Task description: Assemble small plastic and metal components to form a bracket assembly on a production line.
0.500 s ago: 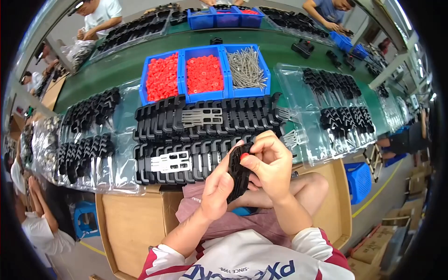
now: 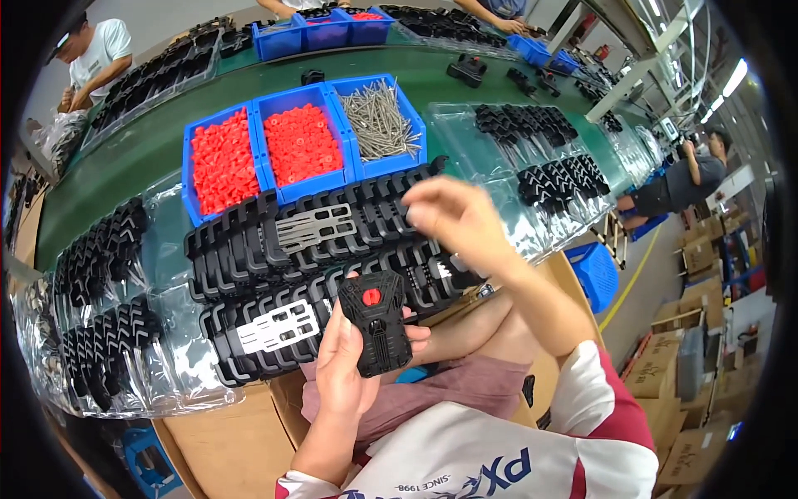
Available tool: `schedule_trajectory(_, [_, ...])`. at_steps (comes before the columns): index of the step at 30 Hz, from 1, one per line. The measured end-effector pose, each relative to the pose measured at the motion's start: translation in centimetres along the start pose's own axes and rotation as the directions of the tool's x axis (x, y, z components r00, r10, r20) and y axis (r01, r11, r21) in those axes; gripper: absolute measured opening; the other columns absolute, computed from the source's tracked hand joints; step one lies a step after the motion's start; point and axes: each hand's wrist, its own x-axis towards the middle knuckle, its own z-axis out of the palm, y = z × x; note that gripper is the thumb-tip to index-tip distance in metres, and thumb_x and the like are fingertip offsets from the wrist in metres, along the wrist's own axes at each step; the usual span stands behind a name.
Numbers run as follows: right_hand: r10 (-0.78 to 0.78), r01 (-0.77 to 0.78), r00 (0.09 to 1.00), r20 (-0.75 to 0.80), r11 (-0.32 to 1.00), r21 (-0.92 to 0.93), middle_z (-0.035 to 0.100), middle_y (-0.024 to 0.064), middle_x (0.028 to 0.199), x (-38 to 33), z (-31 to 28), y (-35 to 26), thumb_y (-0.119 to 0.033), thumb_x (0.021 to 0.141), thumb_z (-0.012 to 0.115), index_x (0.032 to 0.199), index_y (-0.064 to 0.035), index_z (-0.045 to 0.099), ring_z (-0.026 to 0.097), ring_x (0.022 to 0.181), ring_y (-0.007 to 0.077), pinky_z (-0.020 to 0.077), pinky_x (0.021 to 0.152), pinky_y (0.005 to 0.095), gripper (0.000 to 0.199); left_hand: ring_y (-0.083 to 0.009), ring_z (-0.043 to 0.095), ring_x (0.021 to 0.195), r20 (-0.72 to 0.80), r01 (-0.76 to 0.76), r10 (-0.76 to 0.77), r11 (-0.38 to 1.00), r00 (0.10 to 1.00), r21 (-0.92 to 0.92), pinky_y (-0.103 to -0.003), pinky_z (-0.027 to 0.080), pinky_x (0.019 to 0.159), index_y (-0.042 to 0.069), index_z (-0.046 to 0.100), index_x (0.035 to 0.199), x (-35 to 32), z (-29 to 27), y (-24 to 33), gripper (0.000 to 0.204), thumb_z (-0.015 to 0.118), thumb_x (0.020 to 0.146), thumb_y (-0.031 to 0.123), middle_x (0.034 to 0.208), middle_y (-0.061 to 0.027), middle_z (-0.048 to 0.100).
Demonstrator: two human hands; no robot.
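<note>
My left hand grips a black plastic housing in front of my lap. A round red plastic piece sits in the upper part of its face. My right hand is lifted off it, over the right end of the rows of black housings. Motion smears its fingers, so I cannot tell whether they hold anything. Flat slotted metal plates lie on these rows, a grey plate on the far one and a brighter plate on the near one.
Beyond the rows stand joined blue bins, with small red pieces in two and metal pins in the right one. Clear plastic trays of black parts flank them on the green table. Co-workers sit across; a blue stool stands right.
My right hand has left the housing and moved up over the rows. My left hand has turned the housing so its face with the red piece shows. The view has swung right.
</note>
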Motion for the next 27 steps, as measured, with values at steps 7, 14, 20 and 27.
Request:
schedule_trajectory(7, [-0.118, -0.200, 0.883, -0.455, 0.782, -0.591, 0.069, 0.0100, 0.089, 8.1, -14.7, 11.2, -0.005, 0.076, 0.061, 0.102, 0.0015, 0.066, 0.063, 0.076, 0.0190, 0.0497, 0.070, 0.0277, 0.027, -0.0348, 0.067, 0.075, 0.011, -0.027, 0.026, 0.994, 1.000, 0.103, -0.039, 0.058, 0.064, 0.001, 0.024, 0.141, -1.0, -0.7, 0.4, 0.052, 0.040, 0.100, 0.028, 0.108, -0.0297, 0.056])
schedule_trajectory(14, [0.192, -0.352, 0.912, -0.362, 0.819, -0.453, 0.070, 0.0114, 0.090, 6.0, -24.3, 12.4, 0.000, 0.069, 0.051, 0.099, 0.0017, 0.067, 0.065, 0.080, 0.0245, 0.0506, 0.074, 0.0318, 0.035, -0.0336, 0.066, 0.061, -0.031, -0.012, 0.016, 0.992, 0.999, 0.125, -0.038, 0.057, 0.055, -0.003, 0.037, 0.123, 0.0, -0.3, -1.7, 0.040, 0.040, 0.100, 0.030, 0.098, -0.0299, 0.059])
schedule_trajectory(20, [0.336, -0.343, 0.916, -0.220, 0.369, -0.864, 0.068, 0.0118, 0.084, 0.5, -25.8, 13.0, -0.001, 0.066, 0.056, 0.090, -0.0008, 0.067, 0.063, 0.073, 0.0299, 0.0499, 0.070, 0.0341, 0.026, -0.0336, 0.066, 0.062, -0.026, 0.063, -0.060, 0.991, 0.998, 0.121, -0.038, 0.057, 0.054, -0.003, 0.038, 0.120, 0.9, 0.8, -2.7, 0.038, 0.040, 0.100, 0.029, 0.097, -0.0296, 0.059])
schedule_trajectory(27, [0.029, -0.165, 0.984, -0.176, 0.521, -0.838, 0.061, 0.0093, 0.075, -5.1, -26.2, 15.0, -0.003, 0.068, 0.066, 0.087, -0.0027, 0.062, 0.055, 0.064, 0.0254, 0.0462, 0.063, 0.0339, 0.019, -0.0334, 0.066, 0.062, 0.007, 0.085, -0.086, 0.987, 0.996, 0.138, -0.038, 0.057, 0.055, -0.003, 0.038, 0.121, 0.3, 1.8, -2.9, 0.037, 0.039, 0.101, 0.028, 0.098, -0.0292, 0.059])
